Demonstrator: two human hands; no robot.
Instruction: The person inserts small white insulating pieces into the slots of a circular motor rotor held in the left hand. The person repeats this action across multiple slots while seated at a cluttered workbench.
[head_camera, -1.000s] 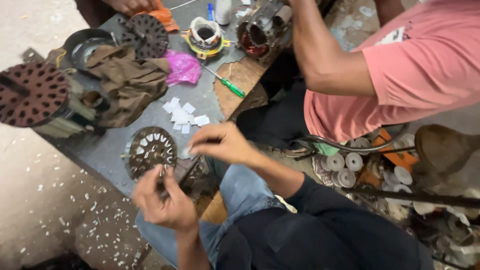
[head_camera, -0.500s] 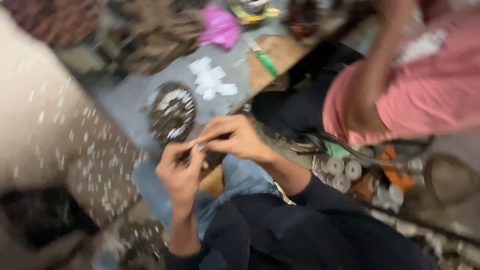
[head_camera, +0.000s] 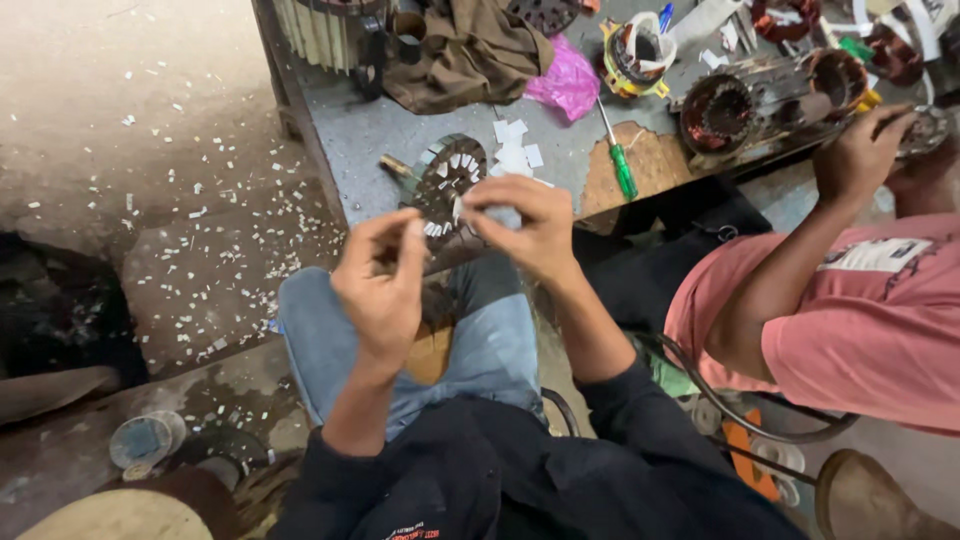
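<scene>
Right hand (head_camera: 530, 225) pinches a small pale paper slip (head_camera: 503, 216) by its fingertips, long axis running left-right; left hand (head_camera: 380, 285) half-curled, grip unclear. Just beyond, the round stator core (head_camera: 445, 185) lies flat on the grey bench (head_camera: 360, 135).

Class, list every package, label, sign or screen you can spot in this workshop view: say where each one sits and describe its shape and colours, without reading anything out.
Pink plastic bag: crumpled on the grey bench, beside the brown cloth.
Printed patch on pink shirt: co-worker's chest, right side, pale rectangle with dark marks.
Small print on dark garment: bottom edge, tiny pale lettering.
No signs or screens are visible.
</scene>
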